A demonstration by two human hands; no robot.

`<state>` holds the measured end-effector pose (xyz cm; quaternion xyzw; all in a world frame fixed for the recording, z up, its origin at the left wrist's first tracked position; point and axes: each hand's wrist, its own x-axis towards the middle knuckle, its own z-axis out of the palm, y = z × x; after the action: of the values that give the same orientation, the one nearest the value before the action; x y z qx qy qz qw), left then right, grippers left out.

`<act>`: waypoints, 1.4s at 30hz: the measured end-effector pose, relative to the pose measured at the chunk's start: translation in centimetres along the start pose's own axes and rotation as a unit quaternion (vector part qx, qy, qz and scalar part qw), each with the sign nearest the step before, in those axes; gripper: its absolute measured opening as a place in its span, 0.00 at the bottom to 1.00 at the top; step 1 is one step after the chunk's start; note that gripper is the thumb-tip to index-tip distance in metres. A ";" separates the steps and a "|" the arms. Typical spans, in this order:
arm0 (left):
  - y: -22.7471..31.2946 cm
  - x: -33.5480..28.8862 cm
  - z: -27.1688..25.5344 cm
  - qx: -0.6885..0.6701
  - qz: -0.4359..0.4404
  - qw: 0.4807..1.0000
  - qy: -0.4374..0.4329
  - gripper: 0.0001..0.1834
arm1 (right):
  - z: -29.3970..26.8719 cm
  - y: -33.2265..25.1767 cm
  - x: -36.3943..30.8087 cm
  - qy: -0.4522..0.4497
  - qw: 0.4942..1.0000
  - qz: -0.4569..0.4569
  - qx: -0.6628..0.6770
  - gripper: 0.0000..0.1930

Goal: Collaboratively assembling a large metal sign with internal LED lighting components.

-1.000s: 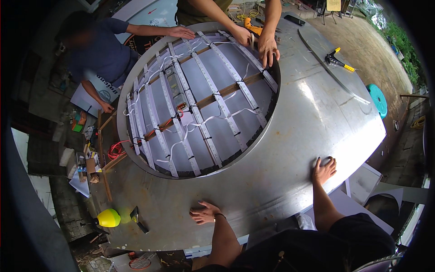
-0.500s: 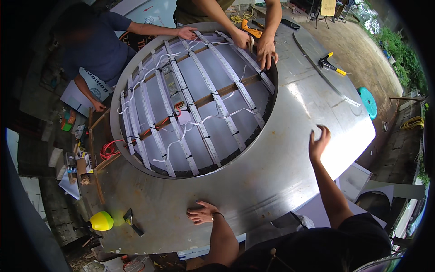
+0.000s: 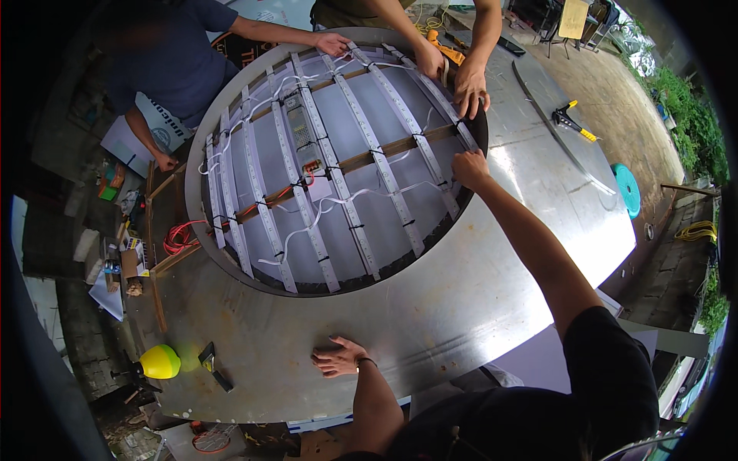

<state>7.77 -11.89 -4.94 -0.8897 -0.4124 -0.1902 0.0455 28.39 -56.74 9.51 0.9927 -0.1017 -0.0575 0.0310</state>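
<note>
A large round metal frame [image 3: 369, 290] lies on the sheet-metal table, with LED light bars [image 3: 359, 115] and white wires across its inside. My left hand [image 3: 340, 358] rests flat on the metal just in front of the frame, fingers spread. At the frame's right side, my right hand [image 3: 470, 170] closes over the rim with its fingers curled; the fingertips are partly hidden. Close beyond it, a co-worker's two hands [image 3: 470, 86] work at the rim near the end of a light bar. Another co-worker's hand [image 3: 332, 44] touches the far rim.
A power supply [image 3: 300, 129] sits amid the bars. The metal table [image 3: 415, 323] also bears a black-and-yellow cutter [image 3: 214, 366], a yellow-and-black tool [image 3: 575, 121], a curved strip [image 3: 550, 115] and a phone [image 3: 510, 46]. Red cable [image 3: 180, 237] lies left; a yellow-green round object [image 3: 160, 361] stands front left.
My right hand has moved far and left from above the bare metal onto the frame's right rim, and its fingers have closed. My left hand stays on the table.
</note>
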 end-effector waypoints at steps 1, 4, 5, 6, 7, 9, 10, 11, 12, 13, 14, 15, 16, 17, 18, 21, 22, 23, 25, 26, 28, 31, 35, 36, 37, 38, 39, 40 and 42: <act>0.2 -0.1 0.2 0.003 -0.001 1.000 -0.007 0.37 | 0.4 0.3 -0.1 0.020 1.000 0.015 -0.016 0.05; 0.1 -0.1 0.4 0.001 0.003 1.000 -0.006 0.37 | 0.3 0.2 -0.4 0.065 0.998 0.021 0.011 0.06; 0.1 -0.1 0.4 0.002 0.001 1.000 -0.006 0.37 | 0.1 0.1 -0.5 0.064 0.998 0.019 0.010 0.06; 0.1 -0.1 0.3 -0.002 0.000 1.000 -0.013 0.37 | -0.2 0.2 -0.7 0.049 0.998 0.022 0.031 0.05; -0.1 0.1 0.2 -0.004 -0.002 1.000 -0.018 0.37 | -0.7 -0.1 -0.8 0.034 0.998 0.023 0.054 0.05; -0.2 0.3 -0.1 -0.004 -0.004 1.000 -0.016 0.37 | -1.2 -0.6 -1.2 0.041 0.995 0.026 0.084 0.04; -0.1 0.4 -0.1 -0.004 -0.004 1.000 -0.015 0.36 | -1.3 -0.7 -1.4 0.048 0.992 0.032 0.113 0.03; -0.2 0.5 -0.2 -0.005 -0.005 1.000 -0.014 0.36 | -1.5 -0.8 -1.5 0.050 0.992 0.031 0.113 0.03; 0.0 0.4 -0.3 -0.006 -0.005 1.000 -0.014 0.36 | -1.4 -0.4 -1.8 0.073 0.989 0.032 0.122 0.04; 0.1 0.3 -0.3 -0.006 -0.005 1.000 -0.012 0.36 | -1.4 -0.1 -2.1 0.096 0.986 0.032 0.131 0.06; 0.2 0.2 -0.4 -0.008 -0.004 1.000 -0.013 0.36 | -1.3 0.2 -2.3 0.097 0.986 0.034 0.129 0.06; 0.3 0.1 -0.4 -0.019 -0.010 0.999 -0.032 0.37 | -1.2 0.4 -2.5 0.107 0.984 0.031 0.139 0.05; 0.4 0.0 -0.6 -0.029 -0.016 0.998 -0.051 0.37 | -1.2 0.6 -2.7 0.117 0.982 0.029 0.149 0.05; -0.1 0.2 -0.7 -0.026 -0.020 0.998 -0.045 0.37 | -1.0 0.1 -2.6 0.117 0.981 0.024 0.154 0.05; 0.0 0.2 -0.6 -0.027 -0.018 0.998 -0.045 0.37 | -1.0 0.2 -2.8 0.127 0.981 0.026 0.145 0.05; 0.2 0.0 -0.5 -0.025 -0.015 0.999 -0.043 0.37 | -1.1 0.3 -3.4 0.141 0.981 0.029 0.127 0.03; 0.1 0.0 -0.6 -0.020 -0.015 0.999 -0.039 0.37 | -1.3 0.1 -3.5 0.146 0.982 0.028 0.119 0.01; 0.1 0.0 -0.6 -0.018 -0.017 0.999 -0.040 0.37 | -1.3 0.1 -3.5 0.144 0.982 0.025 0.119 0.01; 0.2 0.1 -0.8 -0.024 -0.018 0.998 -0.047 0.37 | -1.3 0.0 -3.7 0.152 0.982 0.018 0.111 0.02; 0.3 0.3 -0.9 -0.017 -0.026 0.999 -0.045 0.37 | -1.3 0.0 -3.7 0.148 0.982 0.009 0.114 0.02; 0.3 0.6 -0.9 -0.031 -0.020 0.998 -0.048 0.37 | -2.1 -0.4 -4.2 0.152 0.981 0.030 0.117 0.04; 0.3 0.5 -0.8 -0.038 -0.021 0.998 -0.048 0.37 | -2.1 -0.1 -4.5 0.156 0.981 0.047 0.106 0.04; 0.5 0.5 -0.9 -0.034 -0.020 0.998 -0.040 0.37 | -1.6 -0.1 -4.6 0.201 0.974 0.023 0.106 0.03; 0.7 0.4 -0.8 -0.032 -0.006 0.999 -0.020 0.37 | -1.6 0.2 -4.7 0.203 0.973 0.029 0.103 0.03; 0.6 0.4 -0.9 -0.032 -0.012 0.999 -0.025 0.36 | -1.5 0.1 -4.7 0.208 0.973 0.026 0.097 0.03; 0.5 0.4 -1.0 -0.025 -0.018 0.999 -0.021 0.36 | -1.3 0.0 -4.8 0.213 0.973 0.025 0.090 0.03; 0.4 0.5 -1.0 -0.025 -0.019 0.999 -0.021 0.36 | -1.4 -0.1 -4.8 0.212 0.973 0.030 0.088 0.02; 0.4 0.5 -0.9 -0.025 -0.019 0.999 -0.021 0.36 | -1.4 -0.2 -4.8 0.212 0.973 0.024 0.092 0.02; 0.3 0.5 -1.0 -0.022 -0.023 0.999 -0.024 0.36 | -1.5 -0.4 -4.9 0.208 0.974 0.038 0.084 0.02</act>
<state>7.99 -11.92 -3.81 -0.8849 -0.4299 -0.1788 0.0118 23.85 -55.24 11.51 0.9774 -0.1350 0.1598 -0.0300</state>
